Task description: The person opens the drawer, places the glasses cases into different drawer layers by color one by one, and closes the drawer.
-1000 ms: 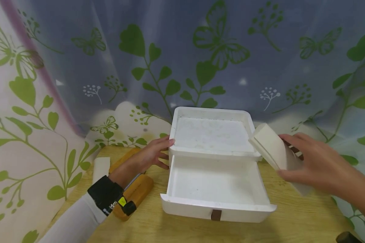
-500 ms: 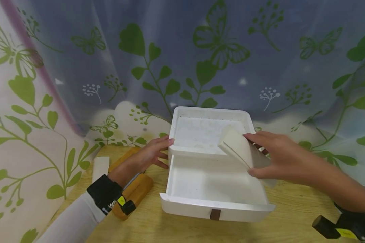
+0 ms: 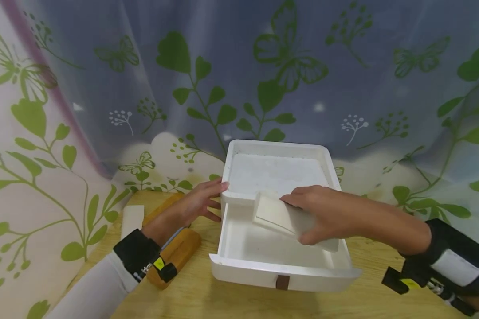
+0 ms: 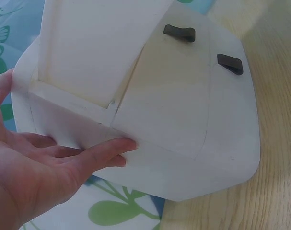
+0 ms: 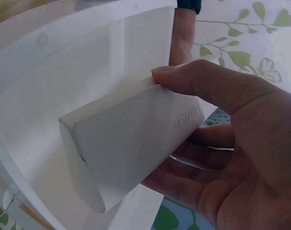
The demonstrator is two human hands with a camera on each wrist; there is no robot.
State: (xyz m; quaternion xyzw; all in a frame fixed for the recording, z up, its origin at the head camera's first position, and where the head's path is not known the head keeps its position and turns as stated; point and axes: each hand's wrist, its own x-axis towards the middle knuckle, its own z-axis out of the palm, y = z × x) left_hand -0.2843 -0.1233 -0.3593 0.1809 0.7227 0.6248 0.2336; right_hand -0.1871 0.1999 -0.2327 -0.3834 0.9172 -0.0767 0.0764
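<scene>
A white drawer unit (image 3: 271,170) stands on the table with its drawer (image 3: 247,270) pulled out. My right hand (image 3: 329,215) grips a white glasses case (image 3: 273,215), tilted over the drawer. Seen from the right wrist, the thumb lies on the case's upper edge and the fingers curl beneath; "MINISO" is embossed on the case (image 5: 126,136). Whether the case touches the drawer floor, I cannot tell. At the unit's left side, my left hand (image 3: 201,201) rests with its thumb on the top rim and its fingers spread along the side wall (image 4: 159,160).
An orange-yellow object (image 3: 181,250) lies partly under my left forearm on the wooden table (image 3: 191,303), with a white piece (image 3: 132,218) beside it. Brown pull tabs (image 4: 180,33) show on the unit. A patterned curtain (image 3: 239,79) hangs close behind.
My right hand has brought the glasses case leftward and down from the unit's right side to over the open drawer. My left hand has stayed in place.
</scene>
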